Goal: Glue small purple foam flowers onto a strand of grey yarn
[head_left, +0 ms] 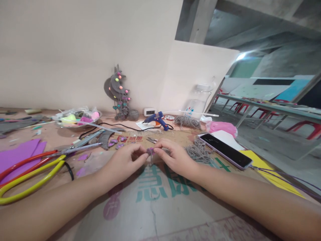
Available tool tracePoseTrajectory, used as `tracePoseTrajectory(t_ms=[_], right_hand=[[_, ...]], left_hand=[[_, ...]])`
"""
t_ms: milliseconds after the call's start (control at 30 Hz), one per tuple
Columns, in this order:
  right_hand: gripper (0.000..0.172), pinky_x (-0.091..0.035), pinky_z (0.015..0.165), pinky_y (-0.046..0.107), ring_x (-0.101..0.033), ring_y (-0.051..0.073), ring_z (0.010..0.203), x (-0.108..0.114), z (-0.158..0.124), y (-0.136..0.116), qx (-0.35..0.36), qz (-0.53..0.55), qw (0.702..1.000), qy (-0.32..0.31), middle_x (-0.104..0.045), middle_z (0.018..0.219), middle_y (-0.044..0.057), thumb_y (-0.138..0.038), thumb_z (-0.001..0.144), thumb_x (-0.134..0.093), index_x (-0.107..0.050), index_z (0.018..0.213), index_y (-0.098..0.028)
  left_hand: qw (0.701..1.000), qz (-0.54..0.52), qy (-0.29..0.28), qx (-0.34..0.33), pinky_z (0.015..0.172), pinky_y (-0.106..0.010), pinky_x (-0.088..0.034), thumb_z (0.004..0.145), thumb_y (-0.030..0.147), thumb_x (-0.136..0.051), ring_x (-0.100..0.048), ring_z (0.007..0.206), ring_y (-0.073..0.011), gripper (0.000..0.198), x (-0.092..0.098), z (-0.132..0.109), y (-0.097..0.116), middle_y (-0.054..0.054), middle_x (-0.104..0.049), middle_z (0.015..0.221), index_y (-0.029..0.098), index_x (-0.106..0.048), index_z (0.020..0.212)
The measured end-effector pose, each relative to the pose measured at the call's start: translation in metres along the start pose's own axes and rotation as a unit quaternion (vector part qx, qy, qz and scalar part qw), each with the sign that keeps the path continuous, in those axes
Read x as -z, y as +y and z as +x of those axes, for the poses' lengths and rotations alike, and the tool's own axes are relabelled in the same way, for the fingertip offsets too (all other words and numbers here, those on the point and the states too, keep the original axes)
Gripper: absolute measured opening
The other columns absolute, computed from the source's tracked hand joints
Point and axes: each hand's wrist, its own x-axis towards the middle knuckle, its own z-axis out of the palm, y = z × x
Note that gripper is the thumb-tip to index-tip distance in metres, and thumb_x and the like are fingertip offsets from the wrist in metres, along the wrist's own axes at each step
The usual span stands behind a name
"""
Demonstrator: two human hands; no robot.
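Note:
My left hand [127, 160] and my right hand [173, 157] meet over the cardboard sheet [155, 197]. Both pinch one small purple foam piece [150, 151] between fingertips, with a thin grey string hanging below it. A loose pile of grey string [198, 150] lies just right of my right hand. More small purple foam shapes [117, 142] lie on the cardboard beyond my left hand.
Scissors with red and yellow handles [37, 170] lie at the left beside purple foam sheets [17, 152]. A blue glue gun [157, 119], a phone [224, 150], a pink roll [220, 128], a bowl of pompoms [77, 118] and a grey hanging ornament [119, 92] stand farther back.

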Motion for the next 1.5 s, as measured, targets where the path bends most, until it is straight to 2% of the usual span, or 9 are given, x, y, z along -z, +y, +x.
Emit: tracePoseTrajectory(t_ms=[200, 367, 567, 800, 1033, 1267, 1500], right_hand=[[0.017, -0.044, 0.071, 0.026, -0.056, 0.014, 0.076, -0.0003, -0.0004, -0.0004, -0.005, -0.007, 1.000, -0.002, -0.060, 0.078, 0.003, -0.024, 0.089, -0.045, -0.056, 0.078, -0.018], [0.017, -0.043, 0.070, 0.025, -0.056, 0.014, 0.075, -0.0008, -0.0006, -0.0001, -0.006, -0.011, 1.000, -0.003, -0.060, 0.076, 0.002, -0.025, 0.089, -0.046, -0.056, 0.078, -0.018], [0.016, -0.043, 0.071, 0.025, -0.056, 0.014, 0.076, -0.0009, -0.0005, 0.0012, -0.004, -0.012, 1.000, -0.009, -0.061, 0.078, 0.003, -0.024, 0.089, -0.046, -0.057, 0.080, -0.017], [0.016, -0.044, 0.071, 0.026, -0.056, 0.014, 0.076, -0.0003, -0.0003, 0.0009, -0.004, -0.016, 1.000, -0.014, -0.061, 0.078, 0.003, -0.025, 0.090, -0.046, -0.057, 0.080, -0.018], [0.017, -0.042, 0.071, 0.025, -0.055, 0.014, 0.076, -0.0006, -0.0008, -0.0001, -0.008, -0.015, 1.000, -0.017, -0.060, 0.078, 0.003, -0.024, 0.090, -0.045, -0.056, 0.080, -0.016], [0.017, -0.042, 0.070, 0.024, -0.055, 0.014, 0.076, -0.0009, -0.0002, -0.0002, -0.011, -0.010, 1.000, -0.019, -0.060, 0.078, 0.003, -0.023, 0.089, -0.045, -0.056, 0.079, -0.015], [0.017, -0.042, 0.070, 0.024, -0.055, 0.013, 0.075, -0.0006, -0.0007, -0.0005, -0.010, -0.014, 1.000, -0.018, -0.060, 0.077, 0.003, -0.024, 0.090, -0.045, -0.057, 0.079, -0.016]], left_hand=[[0.999, -0.032, -0.012, -0.005, 0.066, -0.025, -0.043, 0.086, 0.027, -0.043, -0.059, 0.073, -0.0152, 0.020, 0.0017, 0.0009, -0.0004, 0.000, -0.066, 0.078, 0.019, -0.061, 0.084], [0.999, -0.028, -0.015, -0.001, 0.063, -0.025, -0.042, 0.086, 0.030, -0.043, -0.058, 0.070, -0.0151, 0.021, 0.0016, -0.0005, -0.0008, 0.000, -0.064, 0.075, 0.018, -0.061, 0.082], [1.000, -0.005, 0.000, -0.013, 0.064, -0.024, -0.041, 0.080, 0.018, -0.045, -0.056, 0.070, -0.0141, 0.015, 0.0010, -0.0010, -0.0018, 0.001, -0.063, 0.076, 0.019, -0.060, 0.080], [0.999, -0.037, 0.003, -0.001, 0.069, -0.025, -0.044, 0.077, 0.011, -0.042, -0.060, 0.077, -0.0153, 0.021, 0.0004, -0.0007, -0.0033, 0.000, -0.066, 0.084, 0.019, -0.058, 0.088], [0.999, -0.031, -0.006, -0.010, 0.066, -0.023, -0.043, 0.084, 0.021, -0.044, -0.058, 0.073, -0.0138, 0.017, 0.0019, -0.0019, 0.0015, 0.002, -0.065, 0.079, 0.019, -0.061, 0.086], [1.000, -0.022, -0.008, -0.010, 0.066, -0.023, -0.042, 0.082, 0.017, -0.046, -0.057, 0.073, -0.0129, 0.015, 0.0025, -0.0022, 0.0015, 0.002, -0.064, 0.078, 0.019, -0.060, 0.084], [1.000, -0.030, -0.007, -0.007, 0.066, -0.023, -0.042, 0.085, 0.021, -0.046, -0.058, 0.073, -0.0129, 0.015, 0.0027, -0.0023, 0.0010, 0.002, -0.065, 0.079, 0.019, -0.061, 0.087]])
